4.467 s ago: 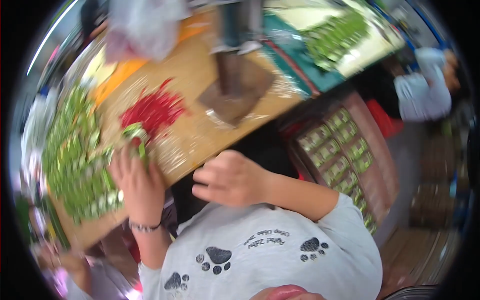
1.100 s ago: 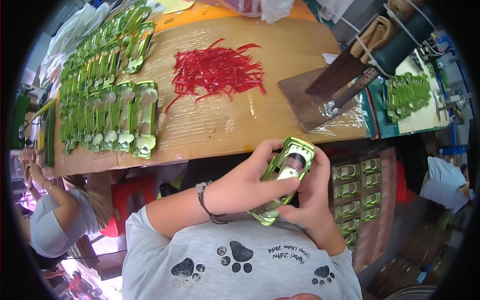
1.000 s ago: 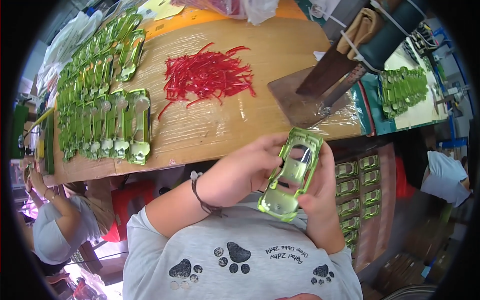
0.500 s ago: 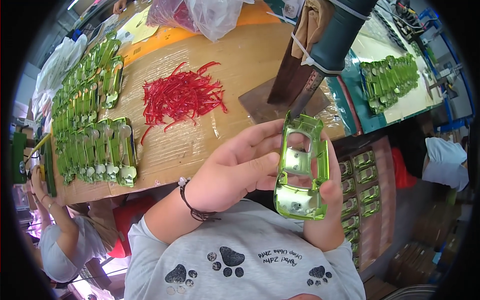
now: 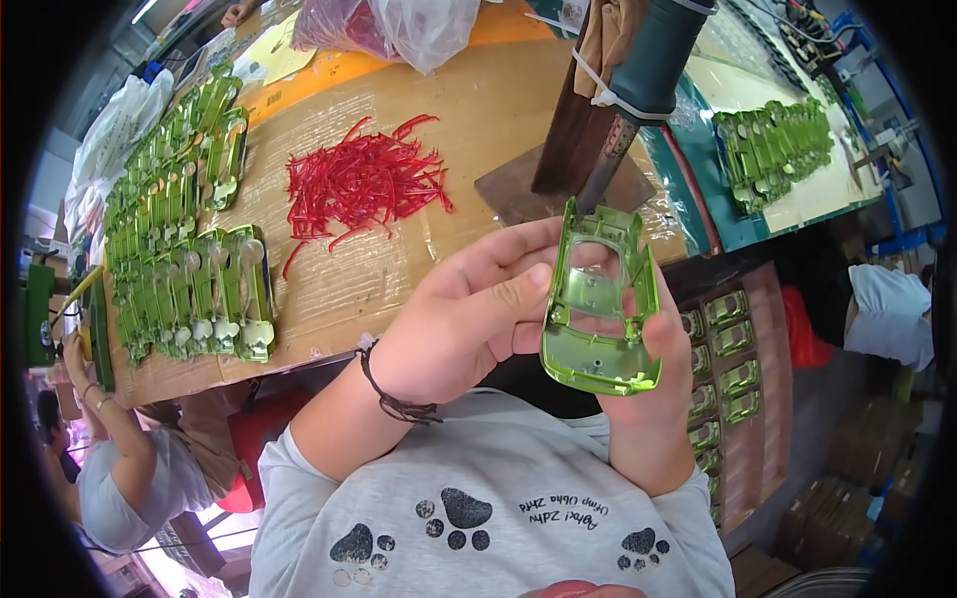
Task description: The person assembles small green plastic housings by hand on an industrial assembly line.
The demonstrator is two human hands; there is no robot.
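A shiny green toy car body shell [image 5: 588, 356] is held up between my two hands, its hollow inner side facing me. My left hand [image 5: 477, 309] pinches its left edge, with the thumb on the rim and the fingers behind. From the right, my right hand [image 5: 666, 349] grips the other edge; most of its fingers are hidden behind the shell. Beyond them on the table lies a heap of thin red plastic strips [image 5: 371, 186].
Rows of green shells [image 5: 189, 294] stand on the table at left, with more shells [image 5: 773, 149] far right. A tray [image 5: 763, 439] of green car bodies sits at lower right. A dark machine column [image 5: 648, 65] rises just beyond my hands. A co-worker's arm [image 5: 125, 434] shows at left.
The shell has tilted and shifted slightly in my hands, its lower end now nearer and higher. Both hands still hold it. The view has shifted a little.
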